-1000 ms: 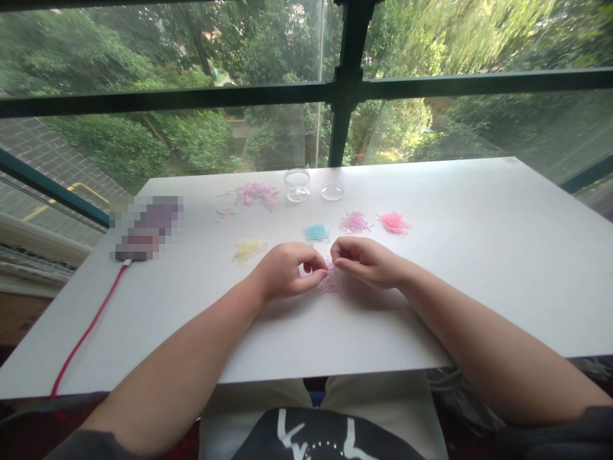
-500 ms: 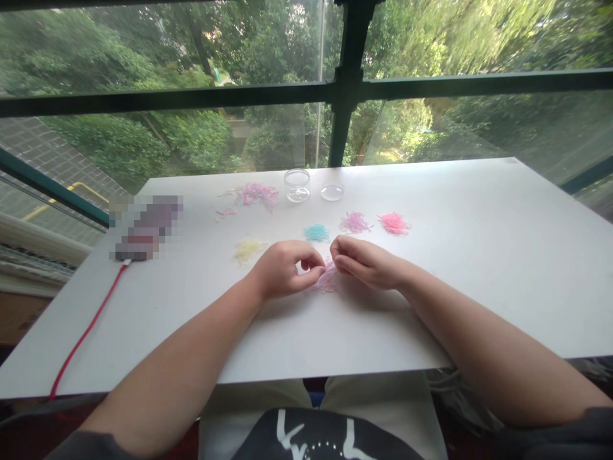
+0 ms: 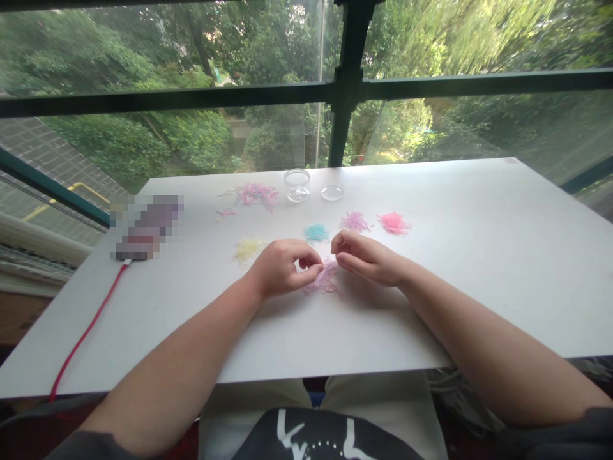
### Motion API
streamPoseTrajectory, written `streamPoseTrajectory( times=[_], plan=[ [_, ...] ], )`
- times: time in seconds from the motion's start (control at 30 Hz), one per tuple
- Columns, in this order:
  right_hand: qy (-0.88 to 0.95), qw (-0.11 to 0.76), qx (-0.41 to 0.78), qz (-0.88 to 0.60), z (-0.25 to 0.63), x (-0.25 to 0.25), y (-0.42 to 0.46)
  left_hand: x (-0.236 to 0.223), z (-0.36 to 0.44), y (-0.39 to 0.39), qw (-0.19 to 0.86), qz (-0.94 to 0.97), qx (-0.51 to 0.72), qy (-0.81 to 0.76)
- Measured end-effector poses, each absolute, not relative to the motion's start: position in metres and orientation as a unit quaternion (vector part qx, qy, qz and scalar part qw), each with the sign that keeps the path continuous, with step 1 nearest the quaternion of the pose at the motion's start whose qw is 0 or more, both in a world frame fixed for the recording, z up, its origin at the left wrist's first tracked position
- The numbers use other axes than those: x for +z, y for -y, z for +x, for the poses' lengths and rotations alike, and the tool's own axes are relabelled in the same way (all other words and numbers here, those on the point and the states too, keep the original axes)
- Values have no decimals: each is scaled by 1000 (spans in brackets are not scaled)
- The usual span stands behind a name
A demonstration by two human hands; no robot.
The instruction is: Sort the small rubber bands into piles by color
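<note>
My left hand (image 3: pixel 283 269) is closed in a pinch, thumb and forefinger tips meeting over a small pile of pink and purple rubber bands (image 3: pixel 324 281). Whatever those tips may hold is too small to make out. To the right of that pile, my right hand (image 3: pixel 368 260) is curled with thumb and forefinger close together; what it holds, if anything, is hidden. Beyond the hands lie a blue pile of bands (image 3: pixel 316 232), a lilac pile (image 3: pixel 355 222) and a bright pink pile (image 3: pixel 394 223). A pale yellow pile (image 3: pixel 248 250) rests beside my left hand.
A clear round jar (image 3: pixel 297 186) stands at the table's far side, with a clear lid (image 3: pixel 332 191) next to it. Mixed bands (image 3: pixel 257 195) lie left of the jar. A blurred-out device (image 3: pixel 148 230) with a red cable (image 3: pixel 90 326) lies at left. Windows border the white table (image 3: pixel 479 268).
My right hand has lifted slightly and its fingertips have moved a little away from the pile. My left hand has shifted slightly left, so more of the pink and purple bands shows.
</note>
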State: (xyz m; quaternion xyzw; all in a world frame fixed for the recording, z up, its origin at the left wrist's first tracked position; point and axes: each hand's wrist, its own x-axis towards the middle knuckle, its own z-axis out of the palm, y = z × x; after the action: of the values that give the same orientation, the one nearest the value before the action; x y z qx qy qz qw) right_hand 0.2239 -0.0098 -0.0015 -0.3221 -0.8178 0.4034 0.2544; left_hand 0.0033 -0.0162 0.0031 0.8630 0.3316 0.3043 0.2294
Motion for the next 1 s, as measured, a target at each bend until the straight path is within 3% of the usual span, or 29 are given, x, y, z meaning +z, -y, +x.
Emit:
streamPoseTrajectory(
  times=[0.17, 0.8, 1.0],
  plan=[
    [844, 222, 374, -313, 219, -1, 12, 1, 4, 16, 229, 864, 305, -328],
    [851, 241, 322, -337, 223, -1, 7, 1, 3, 16, 242, 851, 308, -350],
    [849, 248, 237, -402, 247, 4, -4, 0, 0, 14, 237, 847, 311, -360]
  ],
)
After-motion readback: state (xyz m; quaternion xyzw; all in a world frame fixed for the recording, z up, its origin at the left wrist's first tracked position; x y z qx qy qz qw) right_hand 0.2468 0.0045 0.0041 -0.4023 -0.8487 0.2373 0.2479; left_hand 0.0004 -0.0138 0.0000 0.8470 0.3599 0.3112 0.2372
